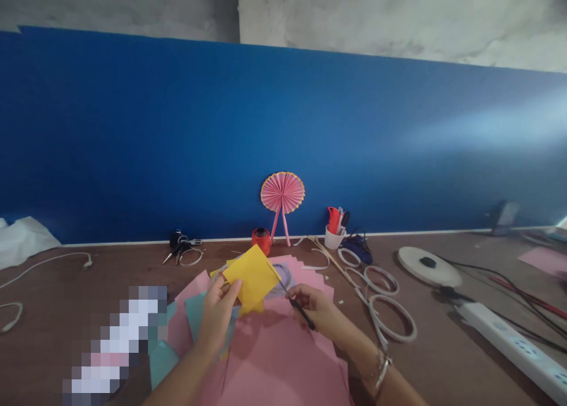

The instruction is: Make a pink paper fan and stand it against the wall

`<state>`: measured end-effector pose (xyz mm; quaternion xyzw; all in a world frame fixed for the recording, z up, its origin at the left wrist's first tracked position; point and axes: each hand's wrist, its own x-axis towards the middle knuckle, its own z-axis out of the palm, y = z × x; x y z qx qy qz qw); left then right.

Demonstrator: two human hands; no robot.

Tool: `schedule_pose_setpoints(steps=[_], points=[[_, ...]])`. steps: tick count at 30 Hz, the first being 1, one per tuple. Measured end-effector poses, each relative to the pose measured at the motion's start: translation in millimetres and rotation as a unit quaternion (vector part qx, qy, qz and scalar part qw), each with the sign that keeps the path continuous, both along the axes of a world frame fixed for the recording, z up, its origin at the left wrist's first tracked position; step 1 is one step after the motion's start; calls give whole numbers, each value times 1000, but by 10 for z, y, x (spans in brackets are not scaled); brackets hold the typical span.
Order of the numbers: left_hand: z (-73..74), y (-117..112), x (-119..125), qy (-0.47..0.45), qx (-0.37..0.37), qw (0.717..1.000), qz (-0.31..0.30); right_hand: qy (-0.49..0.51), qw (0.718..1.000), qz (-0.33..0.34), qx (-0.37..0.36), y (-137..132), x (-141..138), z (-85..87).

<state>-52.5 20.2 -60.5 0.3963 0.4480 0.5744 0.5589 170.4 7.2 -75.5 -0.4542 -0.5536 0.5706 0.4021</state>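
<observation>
My left hand (221,308) pinches a piece of yellow paper (253,275) by its left corner and holds it up off the pile. In my right hand (312,305) is a pair of scissors (303,314) with dark handles. Its blades lie along the right edge of the yellow paper; whether they are parted I cannot tell. Beneath both hands spread overlapping sheets of pink paper (283,359). Teal paper (163,361) sticks out at the left of the pile. Behind the yellow paper, a roll of pale tape (286,275) is partly hidden.
A pink pleated paper fan (283,193) leans against the blue panel (177,128). Near it stand a red container (261,240) and a white cup (334,237) of pens. Loops of tape (392,317), a white disc (427,265) and a power strip (514,347) lie rightward; keys (179,249) lie leftward.
</observation>
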Motion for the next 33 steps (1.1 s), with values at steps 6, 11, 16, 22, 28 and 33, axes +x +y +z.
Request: schedule_pose_setpoints(steps=[6,11,16,22,28,33], points=[[10,-4,12,-8,1,1000,-1,-5,1000,-3,3,5,10,-22],[28,-14,18,-8,-5,1000,4,-2,1000,-4,10,16,10,-50],[17,-7,17,-5,-2,1000,-2,-3,1000,-10,8,7,7,-35],[42,-14,27,-8,-4,1000,8,-21,1000,-14,9,-23,4,41],[13,-4,11,-11,-2,1000,2,-30,999,-17,1,-28,4,74],[-59,27,-7,-15,15,1000,-20,-16,1000,-15,-15,1,-24,56]])
